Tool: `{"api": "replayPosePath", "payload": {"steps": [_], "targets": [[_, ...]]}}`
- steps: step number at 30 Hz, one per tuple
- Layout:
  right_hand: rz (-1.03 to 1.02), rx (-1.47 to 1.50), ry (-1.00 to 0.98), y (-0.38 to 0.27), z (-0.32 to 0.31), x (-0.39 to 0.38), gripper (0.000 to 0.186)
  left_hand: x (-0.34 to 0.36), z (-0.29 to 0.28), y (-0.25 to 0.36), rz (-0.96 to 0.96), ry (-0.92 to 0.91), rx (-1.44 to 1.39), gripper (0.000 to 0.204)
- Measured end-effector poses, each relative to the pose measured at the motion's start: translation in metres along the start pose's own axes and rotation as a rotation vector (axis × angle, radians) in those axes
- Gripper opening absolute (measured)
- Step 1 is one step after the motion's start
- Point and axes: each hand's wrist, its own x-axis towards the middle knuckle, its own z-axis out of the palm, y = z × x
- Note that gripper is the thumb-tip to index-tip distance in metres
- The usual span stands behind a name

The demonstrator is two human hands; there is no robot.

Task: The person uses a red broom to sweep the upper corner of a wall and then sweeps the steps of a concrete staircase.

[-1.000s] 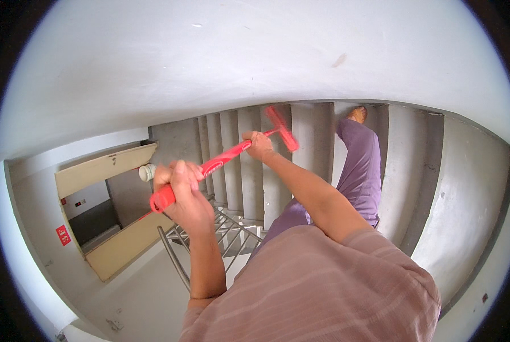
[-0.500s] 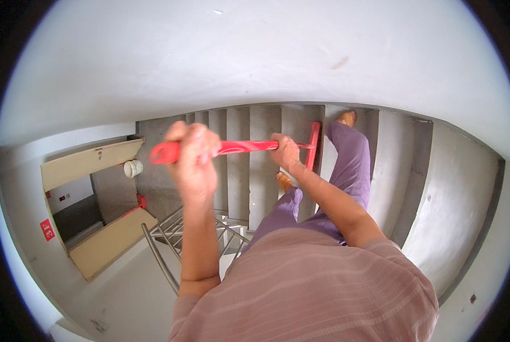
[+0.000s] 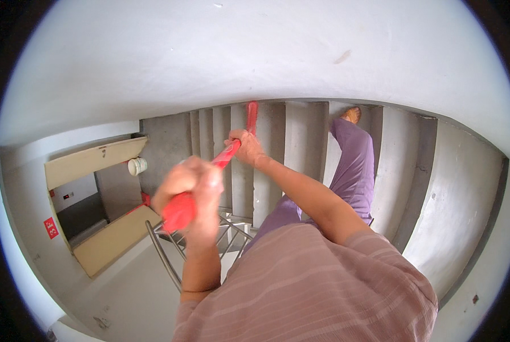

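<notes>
Two hands, the left point(image 3: 193, 181) and the right point(image 3: 247, 148), curl closed around one red broom point(image 3: 252, 118), one white bucket point(image 3: 137, 166) well apart.

Red, bright red, runs along your tool handle point(image 3: 227, 155), and red again on the tool head point(image 3: 252, 117)! You're in dusty mauve-brown, pale stripes across the shirt point(image 3: 306, 279), with purple trousers point(image 3: 354, 165). Grey steps point(image 3: 305, 137), white wall point(image 3: 266, 57), cream panels point(image 3: 75, 170), off-white bucket point(image 3: 137, 166), silvery railing point(image 3: 164, 256)!

left hand point(image 3: 191, 185) kinda blurry around the top of a red broom point(image 3: 226, 155), right hand point(image 3: 247, 148) gripping near the bristle end, grey stairs point(image 3: 301, 139) below, white bucket point(image 3: 136, 166) off left, metal railing point(image 3: 160, 249)
</notes>
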Motion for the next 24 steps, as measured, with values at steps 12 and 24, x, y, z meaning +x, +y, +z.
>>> {"api": "replayPosePath", "payload": {"steps": [12, 24], "targets": [[0.188, -0.410, 0.346, 0.073, -0.110, 0.017, 0.013, 0.058, 0.023, -0.083, -0.216, -0.027, -0.387, 0.031], [0.109, -0.242, -0.213, 0.019, -0.020, 0.035, 0.030, 0.026, 0.017, -0.026, -0.046, 0.182, 0.020, 0.029]]}}
